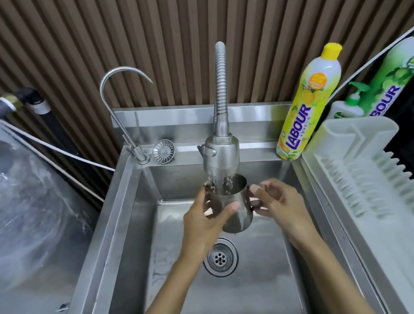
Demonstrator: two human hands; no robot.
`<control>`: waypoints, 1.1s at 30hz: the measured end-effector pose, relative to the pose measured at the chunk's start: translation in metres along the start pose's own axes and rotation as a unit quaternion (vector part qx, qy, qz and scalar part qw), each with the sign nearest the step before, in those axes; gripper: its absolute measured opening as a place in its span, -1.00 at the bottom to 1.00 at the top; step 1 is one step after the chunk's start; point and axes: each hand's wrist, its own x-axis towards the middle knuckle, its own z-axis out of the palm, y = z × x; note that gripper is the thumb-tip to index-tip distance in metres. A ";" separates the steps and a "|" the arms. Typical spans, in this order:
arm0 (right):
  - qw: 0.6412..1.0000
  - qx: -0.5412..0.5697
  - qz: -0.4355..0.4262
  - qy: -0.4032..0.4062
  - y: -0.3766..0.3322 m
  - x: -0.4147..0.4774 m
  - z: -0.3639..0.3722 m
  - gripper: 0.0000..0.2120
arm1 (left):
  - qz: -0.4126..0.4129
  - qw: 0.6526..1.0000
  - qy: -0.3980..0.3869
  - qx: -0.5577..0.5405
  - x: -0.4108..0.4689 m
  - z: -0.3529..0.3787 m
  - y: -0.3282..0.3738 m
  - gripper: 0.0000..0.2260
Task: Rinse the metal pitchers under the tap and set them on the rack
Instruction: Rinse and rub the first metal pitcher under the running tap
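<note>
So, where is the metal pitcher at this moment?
In the head view the metal pitcher is in the centre, above the sink, under the running spray tap; the left hand grips its body and the right hand holds its handle.

Small shiny steel pitcher (233, 213), upright, held over the sink, water streaming into its open mouth from the tap (221, 155) just above at 12 o'clock, handle toward 3 o'clock, pale ribbed plastic rack (361, 174) on the surface at 3 o'clock
</note>
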 end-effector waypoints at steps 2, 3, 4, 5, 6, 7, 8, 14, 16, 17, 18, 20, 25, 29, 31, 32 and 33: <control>0.995 -0.058 -0.068 0.031 -0.003 -0.003 -0.004 -0.88 | -0.001 0.996 -0.039 -0.084 0.006 0.001 -0.002 -0.53; 0.994 -0.055 -0.087 0.027 -0.005 -0.005 -0.003 -0.89 | 0.008 0.993 -0.041 -0.115 0.009 0.001 -0.002 -0.48; 0.995 -0.026 -0.095 0.009 -0.007 -0.007 0.000 -0.91 | 0.026 0.990 -0.034 -0.138 0.010 0.000 0.001 -0.43; 0.995 0.024 -0.092 -0.017 -0.008 -0.008 0.005 -0.90 | 0.046 0.986 -0.026 -0.156 0.010 -0.001 0.004 -0.39; 0.992 0.080 -0.084 -0.043 -0.008 -0.009 0.011 -0.87 | 0.066 0.984 -0.014 -0.167 0.009 -0.003 0.008 -0.34; 0.986 0.136 -0.071 -0.065 -0.006 -0.009 0.016 -0.84 | 0.095 0.982 0.003 -0.160 0.008 -0.005 0.009 -0.31; 0.976 0.191 -0.051 -0.088 -0.004 -0.009 0.021 -0.85 | 0.134 0.983 0.025 -0.126 0.006 -0.010 0.010 -0.30; 0.958 0.251 0.049 -0.127 0.000 -0.017 0.035 -0.89 | 0.132 0.969 0.153 0.144 -0.020 -0.025 0.021 -0.27; 0.976 0.188 0.051 -0.099 -0.008 -0.021 0.029 -0.88 | 0.076 0.972 0.161 0.155 -0.026 -0.019 0.022 -0.14; 0.984 0.150 0.049 -0.080 -0.010 -0.021 0.024 -0.88 | 0.052 0.977 0.152 0.143 -0.027 -0.016 0.022 -0.12; 0.993 0.099 0.033 -0.052 -0.015 -0.022 0.019 -0.88 | 0.037 0.982 0.137 0.127 -0.026 -0.012 0.019 -0.15; 0.997 -0.063 -0.039 0.021 -0.022 -0.023 0.007 -0.85 | 0.036 0.992 0.093 0.078 -0.023 -0.006 0.014 -0.31; 0.979 -0.133 -0.129 0.084 -0.030 -0.025 0.004 -0.90 | 0.035 0.991 -0.001 -0.130 -0.006 0.004 0.016 -0.54; 0.978 0.193 -0.061 -0.047 -0.015 -0.016 0.020 -0.85 | 0.105 0.984 0.041 -0.140 0.002 -0.002 0.016 -0.25; 0.949 0.300 -0.011 -0.096 -0.005 -0.013 0.028 -0.83 | 0.155 0.984 0.069 -0.046 -0.004 -0.009 0.017 -0.24; 0.941 0.318 0.016 -0.114 -0.003 -0.014 0.030 -0.85 | 0.164 0.983 0.085 -0.008 -0.008 -0.012 0.019 -0.25; 0.943 0.310 0.037 -0.118 -0.001 -0.016 0.031 -0.86 | 0.163 0.980 0.110 0.032 -0.012 -0.014 0.021 -0.26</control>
